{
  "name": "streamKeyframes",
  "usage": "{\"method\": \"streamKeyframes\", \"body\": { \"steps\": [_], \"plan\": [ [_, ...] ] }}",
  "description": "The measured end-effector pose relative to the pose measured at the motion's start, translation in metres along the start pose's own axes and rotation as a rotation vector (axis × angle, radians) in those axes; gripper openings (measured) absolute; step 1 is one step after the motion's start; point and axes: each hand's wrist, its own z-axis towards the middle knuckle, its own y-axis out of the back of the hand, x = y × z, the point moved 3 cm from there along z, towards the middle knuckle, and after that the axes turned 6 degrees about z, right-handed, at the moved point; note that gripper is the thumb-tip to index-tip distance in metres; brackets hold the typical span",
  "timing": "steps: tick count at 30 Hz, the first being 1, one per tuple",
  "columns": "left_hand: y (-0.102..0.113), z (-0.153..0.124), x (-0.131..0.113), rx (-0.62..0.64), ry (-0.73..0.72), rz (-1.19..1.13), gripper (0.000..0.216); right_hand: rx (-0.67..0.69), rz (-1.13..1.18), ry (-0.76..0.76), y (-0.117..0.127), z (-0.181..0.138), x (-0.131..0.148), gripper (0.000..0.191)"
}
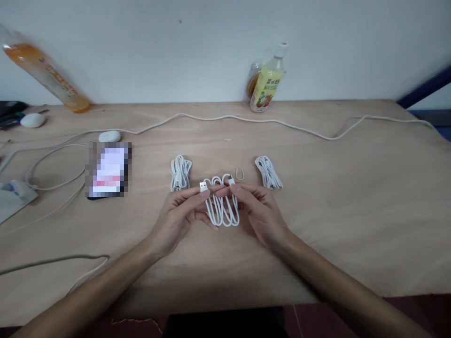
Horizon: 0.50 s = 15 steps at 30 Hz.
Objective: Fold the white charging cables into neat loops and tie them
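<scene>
A loosely coiled white USB cable [220, 211] hangs between my two hands above the wooden table. My left hand [179, 211] pinches the cable by its flat USB plug, whose metal end points away from me. At the other end, my right hand [259, 209] grips the smaller plug between thumb and finger. Just beyond my left hand lies a bundled white cable [181, 171]. A second bundled white cable [268, 171] rests beyond my right hand. Between them, a bent white twist tie [240, 174] lies on the table.
At left are a phone [109, 171] with a blurred screen, a white earbud case [109, 136] and loose cords. A long white cord [229, 117] crosses the table's back. An orange drink bottle [52, 80] and a yellow drink bottle [268, 84] stand by the wall.
</scene>
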Motion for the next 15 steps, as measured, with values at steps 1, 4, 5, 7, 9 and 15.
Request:
{"method": "streamKeyframes", "body": {
  "steps": [1,4,5,7,9,15],
  "plan": [
    [-0.0002,0.0,0.0001,0.001,-0.002,-0.001,0.034,0.003,0.004,0.005,-0.0004,0.0001,0.0006,0.029],
    [-0.0009,0.0003,0.0,0.01,0.0,-0.016,0.032,0.029,0.028,0.021,-0.0018,0.0002,0.0018,0.029],
    [-0.0011,0.0003,-0.0001,0.013,0.0,-0.022,0.032,0.032,0.031,0.02,-0.0018,0.0002,0.0015,0.028],
    [-0.0013,0.0004,-0.0005,0.01,-0.003,-0.029,0.03,0.019,0.019,0.009,-0.0009,0.0001,0.0001,0.029],
    [-0.0011,0.0004,-0.0005,0.003,-0.003,-0.026,0.029,0.001,-0.004,-0.001,0.0005,0.0001,-0.0013,0.031],
    [-0.0004,0.0007,0.0002,-0.001,-0.008,-0.012,0.031,0.006,-0.009,0.007,0.0008,0.0007,-0.001,0.03]
  ]
}}
